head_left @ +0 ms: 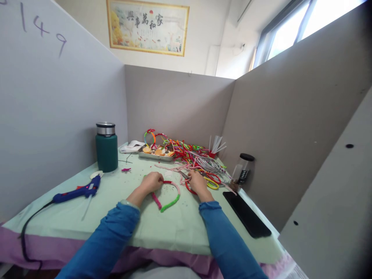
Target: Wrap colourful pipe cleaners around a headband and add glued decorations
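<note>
My left hand (152, 182) pinches the upper left of a band bent into a loop (171, 205), wrapped in fuzzy pink, red and green pipe cleaner. The band lies on the pale green tablecloth, its bottom pointed toward me. To its right, my right hand (198, 182) is closed over a pair of scissors (184, 175); the blades stick out left of the fingers. Yellow and red loops (213, 183) show right of this hand, and a red curve shows below it. The fingertips of my right hand are partly hidden.
A glue gun (78, 192) with a cord and a green bottle (106, 149) stand left. Behind are a metal tray (157, 157) and a heap of pipe cleaners (188, 149). A black phone (247, 215) and a clear cup (242, 169) are right. Grey partitions (180, 100) surround the table.
</note>
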Demonstrator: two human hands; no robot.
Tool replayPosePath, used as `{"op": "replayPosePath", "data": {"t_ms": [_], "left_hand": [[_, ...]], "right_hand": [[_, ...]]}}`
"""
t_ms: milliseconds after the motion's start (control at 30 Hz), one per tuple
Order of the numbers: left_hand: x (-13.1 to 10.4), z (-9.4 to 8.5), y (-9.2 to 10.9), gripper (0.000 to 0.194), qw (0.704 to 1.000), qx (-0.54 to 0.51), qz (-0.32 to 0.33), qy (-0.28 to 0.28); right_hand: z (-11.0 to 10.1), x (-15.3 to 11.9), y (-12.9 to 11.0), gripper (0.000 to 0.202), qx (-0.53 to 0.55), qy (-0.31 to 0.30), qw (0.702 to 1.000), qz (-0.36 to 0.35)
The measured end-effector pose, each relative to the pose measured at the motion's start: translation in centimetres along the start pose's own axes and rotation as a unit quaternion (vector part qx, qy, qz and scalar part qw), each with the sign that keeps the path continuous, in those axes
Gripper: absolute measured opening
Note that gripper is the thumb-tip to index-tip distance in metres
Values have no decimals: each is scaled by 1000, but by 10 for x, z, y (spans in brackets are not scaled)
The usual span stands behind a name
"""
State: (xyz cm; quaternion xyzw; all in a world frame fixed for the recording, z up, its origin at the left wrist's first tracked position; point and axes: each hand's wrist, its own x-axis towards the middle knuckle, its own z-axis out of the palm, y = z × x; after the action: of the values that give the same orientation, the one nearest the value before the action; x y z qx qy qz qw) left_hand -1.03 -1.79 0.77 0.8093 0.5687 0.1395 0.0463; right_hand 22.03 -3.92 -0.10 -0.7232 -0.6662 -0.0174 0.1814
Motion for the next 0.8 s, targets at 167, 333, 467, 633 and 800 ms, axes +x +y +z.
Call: {"op": "replayPosePath", "data": {"t_ms": [167, 333, 467, 633, 800], "left_hand": [[-1, 0, 0, 23, 1000, -1, 1, 3], [-1, 1, 0, 23, 1000, -3, -4, -2], [0, 2, -2, 23, 1000, 1, 7, -4], [-1, 1, -1, 22, 1000, 0, 9, -5], [-1, 0, 0, 23, 1000, -1, 10, -10]], "right_hand": [[1, 0, 0, 25, -13, 2, 1000, -4], [2, 2, 5, 25, -18, -13, 1000, -6], [4, 2, 4, 23, -8, 2, 1000, -14], [6, 2, -2, 25, 20, 40, 999, -32], [6, 5, 0, 29, 50, 34, 997, -49]]}}
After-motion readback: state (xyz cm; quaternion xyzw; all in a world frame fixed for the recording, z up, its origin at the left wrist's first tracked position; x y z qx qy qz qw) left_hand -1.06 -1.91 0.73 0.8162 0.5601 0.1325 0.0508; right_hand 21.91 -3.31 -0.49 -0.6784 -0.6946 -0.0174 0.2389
